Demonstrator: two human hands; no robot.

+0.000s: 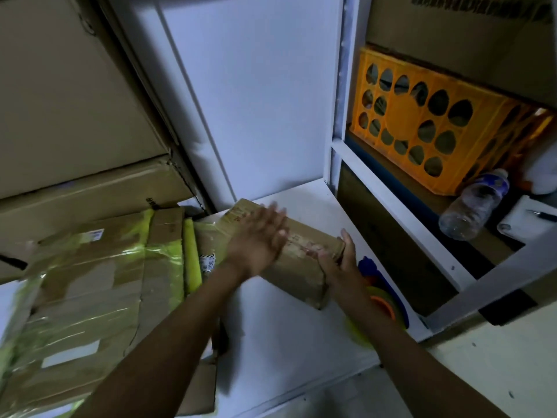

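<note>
Cardboard box [301,271], lengthwise far-left to near-right

No text can be read: reddish print on the small cardboard box [304,239], black lettering on the top carton [467,34] and the bottle label [494,184] are all too blurred.

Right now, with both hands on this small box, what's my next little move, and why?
Probably sweep the left hand flat along the box to press its tape down: that hand lies open on the shiny top, and the right hand grips the right end, steadying it.
</note>
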